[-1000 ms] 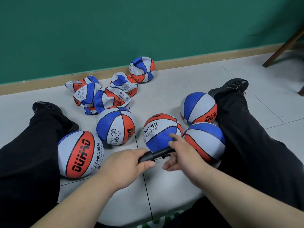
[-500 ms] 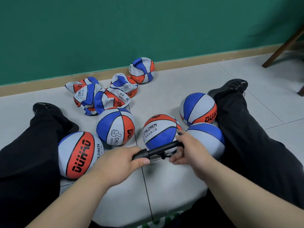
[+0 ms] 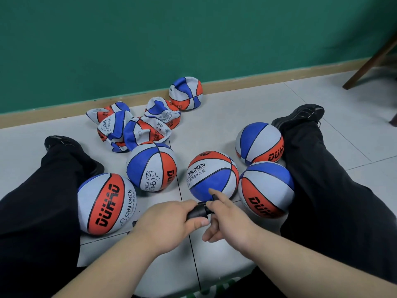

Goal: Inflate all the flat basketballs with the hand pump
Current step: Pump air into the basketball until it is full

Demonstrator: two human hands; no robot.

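Between my spread legs lie several round red, white and blue basketballs; the one marked CHILDREN [image 3: 211,175] sits just beyond my hands. Several crumpled flat balls [image 3: 137,130] are heaped near the wall, and a half-collapsed one [image 3: 186,93] lies by the skirting. My left hand [image 3: 169,222] grips the black hand pump [image 3: 197,211], of which only a short piece shows. My right hand [image 3: 227,220] pinches the pump's other end, index finger lifted toward the CHILDREN ball. I cannot tell whether the needle is in the ball.
My black-trousered legs and shoes [image 3: 300,115] flank the balls. A green wall [image 3: 171,39] with a wooden skirting closes the far side. A dark wooden chair leg [image 3: 369,63] slants at the upper right. The floor is pale tile.
The pump was drawn out half a second ago; now my hands are close together with the pump pushed in. The right hand has moved back left toward my left hand.
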